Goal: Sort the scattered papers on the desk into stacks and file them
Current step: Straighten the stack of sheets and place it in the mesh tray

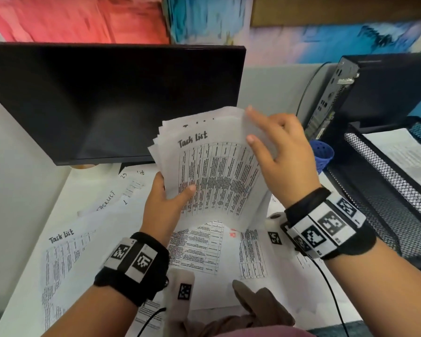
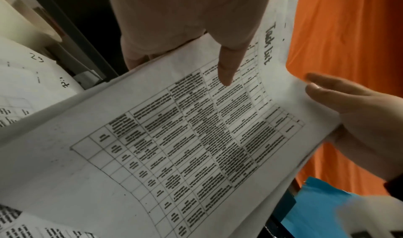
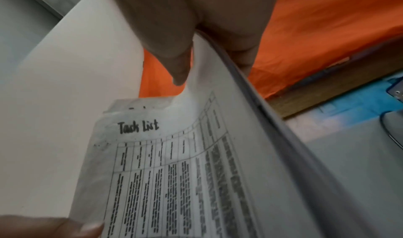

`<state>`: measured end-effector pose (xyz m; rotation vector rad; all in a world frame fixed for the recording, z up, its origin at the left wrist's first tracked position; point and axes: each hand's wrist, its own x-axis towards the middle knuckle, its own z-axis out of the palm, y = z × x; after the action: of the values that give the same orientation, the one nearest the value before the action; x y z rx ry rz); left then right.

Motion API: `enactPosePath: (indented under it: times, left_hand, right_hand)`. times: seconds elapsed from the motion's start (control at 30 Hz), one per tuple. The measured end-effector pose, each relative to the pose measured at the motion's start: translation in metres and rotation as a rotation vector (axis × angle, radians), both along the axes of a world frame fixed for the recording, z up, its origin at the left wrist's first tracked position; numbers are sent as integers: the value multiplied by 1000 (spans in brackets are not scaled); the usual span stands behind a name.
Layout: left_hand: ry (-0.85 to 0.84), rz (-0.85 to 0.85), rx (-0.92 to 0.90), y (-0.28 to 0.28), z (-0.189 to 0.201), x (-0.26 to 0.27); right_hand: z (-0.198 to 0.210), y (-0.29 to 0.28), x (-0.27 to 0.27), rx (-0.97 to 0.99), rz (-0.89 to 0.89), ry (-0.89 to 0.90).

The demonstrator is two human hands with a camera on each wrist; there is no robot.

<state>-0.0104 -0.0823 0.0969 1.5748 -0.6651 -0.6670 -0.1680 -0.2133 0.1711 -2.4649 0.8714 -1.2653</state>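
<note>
A stack of printed "Task List" papers [image 1: 216,178] is held upright and curved above the desk, in front of the monitor. My left hand [image 1: 165,203] grips its lower left edge, thumb [image 2: 226,69] on the front sheet and fingers behind. My right hand [image 1: 277,147] holds the upper right edge, with the thumb [image 3: 179,69] pressed on the front sheet and the fingers behind the stack [image 3: 174,172]. The sheets fan out slightly at the top left corner. More loose printed sheets [image 1: 204,249] lie flat on the desk under the stack.
Other loose papers [image 1: 66,251] spread over the left of the white desk. A dark monitor [image 1: 107,100] stands behind. At the right a black mesh tray [image 1: 387,186] holds paper, with a computer case [image 1: 374,88] and a blue cup [image 1: 322,154] beside it. A black cable [image 1: 331,295] trails near my right wrist.
</note>
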Motion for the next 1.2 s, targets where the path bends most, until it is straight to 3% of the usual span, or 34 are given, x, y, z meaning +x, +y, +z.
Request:
enactPosePath:
  times: [0.2,0.33,0.43,0.53,0.63,0.73,0.97,1.2]
  left_hand:
    - [18,16,18,-5,-5,11]
    - [6,13,39,-8,-6,12]
    - [47,70,21,-9,-5,12]
    - [111,120,-39,-6,-4,13]
    - [119,46,-39,-2,1,8]
    - [111,-56,-33,-4,8,-5]
    - [-37,42,-170,-11,9,-15]
    - [42,12,-45,-8,-16,-17]
  right_hand:
    - [4,-7,0,45,-4,153]
    - [8,-8,0,62,61,96]
    - [4,-8,-6,277,69,-145]
    - [-13,-12,-15,650,131,-401]
    - [-38,-8,-18,836,144,-306]
    - [-51,-1,-14,857,104,-307]
    - [-40,6,-16,710,93,-383]
    - [-88,1,-18,886,40,-220]
